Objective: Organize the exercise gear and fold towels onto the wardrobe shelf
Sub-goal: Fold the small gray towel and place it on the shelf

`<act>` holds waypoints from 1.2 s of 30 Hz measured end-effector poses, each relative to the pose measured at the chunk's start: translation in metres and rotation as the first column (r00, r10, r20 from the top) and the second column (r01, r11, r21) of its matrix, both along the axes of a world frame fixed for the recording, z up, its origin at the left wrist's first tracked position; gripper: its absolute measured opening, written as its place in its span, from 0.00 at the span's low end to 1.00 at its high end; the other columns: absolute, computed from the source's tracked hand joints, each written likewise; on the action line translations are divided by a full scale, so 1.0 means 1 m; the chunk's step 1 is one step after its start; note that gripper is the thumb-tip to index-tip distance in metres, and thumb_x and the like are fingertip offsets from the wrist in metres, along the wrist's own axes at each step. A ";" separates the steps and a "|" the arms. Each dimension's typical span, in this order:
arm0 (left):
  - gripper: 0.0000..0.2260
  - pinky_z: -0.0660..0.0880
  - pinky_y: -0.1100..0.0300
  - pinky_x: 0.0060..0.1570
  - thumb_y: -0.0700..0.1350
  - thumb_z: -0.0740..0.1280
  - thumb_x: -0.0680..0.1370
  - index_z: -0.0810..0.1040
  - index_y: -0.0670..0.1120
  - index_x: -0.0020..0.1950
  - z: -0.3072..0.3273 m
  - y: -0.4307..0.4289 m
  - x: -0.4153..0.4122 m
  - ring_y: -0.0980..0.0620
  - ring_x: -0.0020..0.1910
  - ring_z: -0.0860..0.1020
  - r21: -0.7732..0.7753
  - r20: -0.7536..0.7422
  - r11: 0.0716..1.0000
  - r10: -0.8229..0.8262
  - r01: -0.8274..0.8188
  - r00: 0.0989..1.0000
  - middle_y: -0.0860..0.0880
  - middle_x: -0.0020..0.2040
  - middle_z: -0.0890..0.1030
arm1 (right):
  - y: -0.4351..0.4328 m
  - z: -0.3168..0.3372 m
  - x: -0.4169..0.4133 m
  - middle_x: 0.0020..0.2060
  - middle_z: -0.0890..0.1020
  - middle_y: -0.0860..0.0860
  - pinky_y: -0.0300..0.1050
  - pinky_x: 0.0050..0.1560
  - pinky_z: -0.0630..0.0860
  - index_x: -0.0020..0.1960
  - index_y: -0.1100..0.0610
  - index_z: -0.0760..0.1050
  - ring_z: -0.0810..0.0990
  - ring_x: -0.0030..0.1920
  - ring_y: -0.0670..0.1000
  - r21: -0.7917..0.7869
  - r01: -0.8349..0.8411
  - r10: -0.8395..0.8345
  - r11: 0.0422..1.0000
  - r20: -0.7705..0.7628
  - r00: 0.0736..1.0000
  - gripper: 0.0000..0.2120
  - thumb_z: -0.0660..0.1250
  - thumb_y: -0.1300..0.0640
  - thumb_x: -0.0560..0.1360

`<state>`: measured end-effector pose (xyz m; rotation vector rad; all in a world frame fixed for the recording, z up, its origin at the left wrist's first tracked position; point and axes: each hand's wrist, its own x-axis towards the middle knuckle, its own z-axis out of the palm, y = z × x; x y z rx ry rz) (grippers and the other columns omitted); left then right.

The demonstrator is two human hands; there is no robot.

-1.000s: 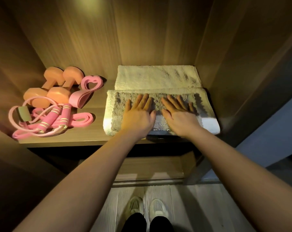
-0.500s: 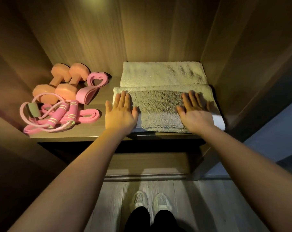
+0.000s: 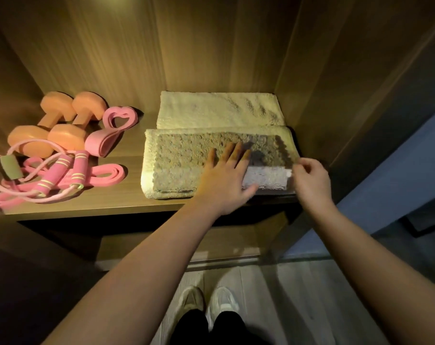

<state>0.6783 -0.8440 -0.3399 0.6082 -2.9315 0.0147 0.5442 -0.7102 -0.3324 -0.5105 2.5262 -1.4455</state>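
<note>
On the right half of the wooden wardrobe shelf a folded grey towel lies on a cream towel. A second folded cream towel sits behind it against the back panel. My left hand rests flat on the grey towel with fingers spread. At the towel's right front corner my right hand pinches the edge with fingers and thumb. Two orange dumbbells, a pink folded band and a pink handled resistance rope lie on the shelf's left half.
Wooden side panels close the shelf in on the left and right. A lower shelf shows beneath. My white shoes stand on a pale plank floor. A grey-blue wall is at the right.
My left hand slid from the towel's left end to its middle-right. The right hand left its flat press on the towel and now pinches the right front corner.
</note>
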 end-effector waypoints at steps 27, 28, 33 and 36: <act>0.18 0.83 0.52 0.46 0.52 0.55 0.84 0.75 0.39 0.54 0.053 -0.032 0.005 0.43 0.46 0.84 0.921 -0.017 -0.319 0.537 0.222 0.843 0.39 0.48 0.83 | -0.033 0.040 0.035 0.37 0.82 0.38 0.33 0.43 0.73 0.46 0.50 0.81 0.79 0.42 0.38 -0.303 -0.388 0.463 0.870 0.233 0.855 0.08 0.64 0.54 0.79; 0.19 0.83 0.52 0.42 0.54 0.56 0.83 0.74 0.39 0.53 0.055 -0.035 0.004 0.43 0.42 0.84 0.896 0.018 -0.387 0.520 0.217 0.854 0.40 0.44 0.84 | -0.035 0.042 0.039 0.42 0.83 0.40 0.37 0.49 0.74 0.47 0.50 0.82 0.80 0.47 0.42 -0.293 -0.429 0.500 0.854 0.241 0.832 0.11 0.61 0.52 0.81; 0.08 0.76 0.62 0.24 0.39 0.62 0.81 0.76 0.36 0.56 0.055 -0.041 0.007 0.49 0.28 0.81 0.939 0.098 -0.327 0.550 0.106 0.829 0.41 0.41 0.80 | -0.035 0.040 0.047 0.54 0.81 0.40 0.35 0.60 0.68 0.56 0.49 0.82 0.76 0.57 0.35 -0.179 -0.593 0.619 0.785 0.170 0.767 0.20 0.51 0.52 0.84; 0.06 0.80 0.58 0.27 0.37 0.61 0.81 0.75 0.36 0.52 0.054 -0.051 0.013 0.47 0.31 0.83 0.956 0.111 -0.284 0.589 0.076 0.801 0.42 0.40 0.80 | -0.037 0.038 0.044 0.58 0.79 0.38 0.30 0.58 0.68 0.63 0.49 0.78 0.74 0.57 0.30 -0.219 -0.590 0.616 0.777 0.077 0.784 0.16 0.54 0.51 0.84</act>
